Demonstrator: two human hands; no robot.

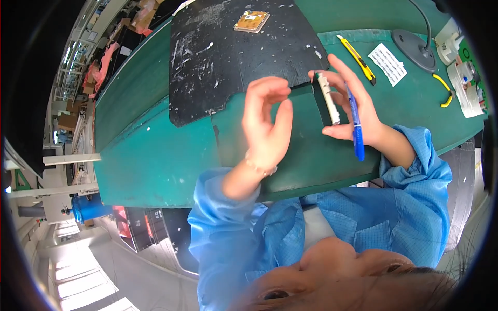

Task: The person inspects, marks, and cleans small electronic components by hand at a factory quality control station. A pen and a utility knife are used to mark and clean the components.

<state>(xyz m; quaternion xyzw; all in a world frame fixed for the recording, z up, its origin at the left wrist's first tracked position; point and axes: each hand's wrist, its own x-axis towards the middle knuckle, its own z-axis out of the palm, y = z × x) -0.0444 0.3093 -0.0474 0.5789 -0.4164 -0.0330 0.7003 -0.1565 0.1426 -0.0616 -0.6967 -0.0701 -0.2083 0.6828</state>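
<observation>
My right hand (pixel 367 111) grips a small circuit board (pixel 328 98) between thumb and fingers. The board is tilted nearly edge-on, with a dark face and a whitish strip of parts along its edge. A blue pen (pixel 357 124) is tucked among the same hand's fingers, its lower end pointing toward me. My left hand (pixel 265 122) is raised just left of the board, apart from it. Its fingers are curved, the thumb stands away from them, and nothing shows in its grasp. A beaded bracelet circles the left wrist.
On the green table (pixel 150 160) lies a black mat (pixel 228 67) bearing a flat orange-brown module (pixel 252 22). To the right are a yellow utility knife (pixel 358 61), a printed label sheet (pixel 388 65), a black round stand base (pixel 415 51), yellow-handled pliers (pixel 445 90) and tape rolls (pixel 464 83).
</observation>
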